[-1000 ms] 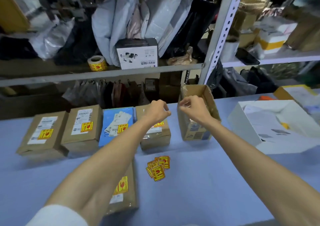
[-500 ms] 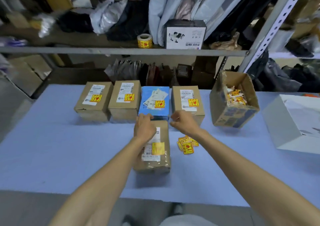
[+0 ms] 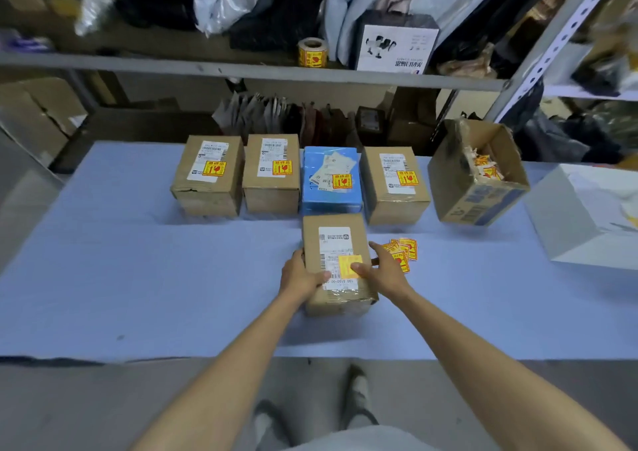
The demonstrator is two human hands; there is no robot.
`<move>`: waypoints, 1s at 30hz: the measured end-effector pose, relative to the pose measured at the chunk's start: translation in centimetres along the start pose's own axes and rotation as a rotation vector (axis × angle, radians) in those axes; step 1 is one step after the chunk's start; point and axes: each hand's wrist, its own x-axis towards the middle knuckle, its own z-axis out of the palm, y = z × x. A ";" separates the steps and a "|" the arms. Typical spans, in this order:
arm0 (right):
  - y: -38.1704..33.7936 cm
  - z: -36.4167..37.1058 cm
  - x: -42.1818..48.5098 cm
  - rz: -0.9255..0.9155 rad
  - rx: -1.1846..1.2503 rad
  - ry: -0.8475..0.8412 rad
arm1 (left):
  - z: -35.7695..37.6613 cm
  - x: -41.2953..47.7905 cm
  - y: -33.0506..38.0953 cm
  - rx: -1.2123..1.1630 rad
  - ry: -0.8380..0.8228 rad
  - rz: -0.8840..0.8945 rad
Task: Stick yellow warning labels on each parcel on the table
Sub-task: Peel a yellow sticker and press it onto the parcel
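While the left hand [image 3: 299, 275] clasps the front parcel [image 3: 312, 240] by its left edge, thumb on top, the right hand [image 3: 385, 271] clasps the right edge, thumb pressing the yellow label [image 3: 347, 264]. Loose labels [image 3: 404, 248] lie just beside; a row of labelled parcels [image 3: 271, 202] stands behind on the blue table [image 3: 138, 260].

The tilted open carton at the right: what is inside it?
Inside the open carton lie crumpled yellow-and-red label scraps. Its near wall covers the bottom, so anything deeper cannot be seen.
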 end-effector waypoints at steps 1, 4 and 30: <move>-0.2 0.4 -0.1 -0.005 -0.001 -0.003 | -0.3 -0.1 -0.2 0.006 -0.002 0.000; -1.1 2.2 -0.7 0.016 0.019 -0.017 | -2.0 -0.3 -0.8 0.023 0.005 -0.020; -21.0 23.3 0.1 -0.353 -0.068 -0.476 | -29.2 -1.8 -7.5 -0.138 0.451 -0.272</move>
